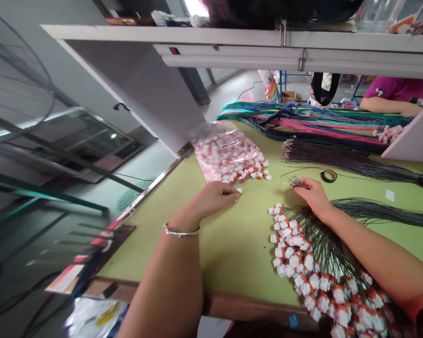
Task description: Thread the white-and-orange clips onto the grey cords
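Note:
My left hand [216, 196], with a silver bracelet on its wrist, rests on the green table [211, 244] and pinches a small white piece [239, 190] just below a clear bag [229, 152] of red-and-white pieces. My right hand [312, 192] is closed on the ends of a bunch of thin dark cords [295, 181]. Below the right hand lies a heap of dark cords [324, 244] with red-and-white pieces [296, 258] fitted on their ends.
Bundles of dark, pink, teal and purple cords [320, 124] lie across the far side of the table. A roll of black tape [329, 176] sits near my right hand. Another person's arm [387, 105] rests at the far right. A white shelf [232, 37] hangs overhead.

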Demonstrator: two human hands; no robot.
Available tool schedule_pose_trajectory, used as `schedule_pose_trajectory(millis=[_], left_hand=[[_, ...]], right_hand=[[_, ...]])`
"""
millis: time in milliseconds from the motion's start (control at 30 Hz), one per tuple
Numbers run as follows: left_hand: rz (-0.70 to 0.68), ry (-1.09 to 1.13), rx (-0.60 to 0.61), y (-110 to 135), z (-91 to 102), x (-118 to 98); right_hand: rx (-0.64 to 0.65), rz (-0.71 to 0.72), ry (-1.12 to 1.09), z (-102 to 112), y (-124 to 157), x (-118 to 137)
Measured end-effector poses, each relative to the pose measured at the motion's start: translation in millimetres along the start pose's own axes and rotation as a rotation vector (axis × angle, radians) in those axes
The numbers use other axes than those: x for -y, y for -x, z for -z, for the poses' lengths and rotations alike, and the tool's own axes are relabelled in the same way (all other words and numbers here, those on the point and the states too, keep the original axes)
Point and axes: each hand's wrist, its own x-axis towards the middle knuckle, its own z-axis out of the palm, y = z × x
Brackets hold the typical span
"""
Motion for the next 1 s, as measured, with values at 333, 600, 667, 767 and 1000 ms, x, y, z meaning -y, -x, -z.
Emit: schedule_pose_trajectory(millis=[333,600,667,767,1000], left_hand=[[0.130,1.134,0.038,-32.6,-95.5,-47.4],[0.155,1.350,0.084,-35.2,-104.4,-43.5],[0.175,1.370,0.116,-35.4,-104.9,-40.5],[0.161,1.375,0.150,-35.7,-106.3,-37.7],[0.161,1.340,0.216,-35.1,-105.6,-35.3]], right_hand=[[0.015,0.027,0.127,-4.0,6.0,3.7],[0.007,0.000,0.220,-4.8,6.9,6.8],[0.024,0.006,0.254,-4.5,6.7,6.1],[0.067,0.026,0.326,-4.5,7.2,6.1],[0.096,0.033,0.397,-4.1,6.8,4.6]])
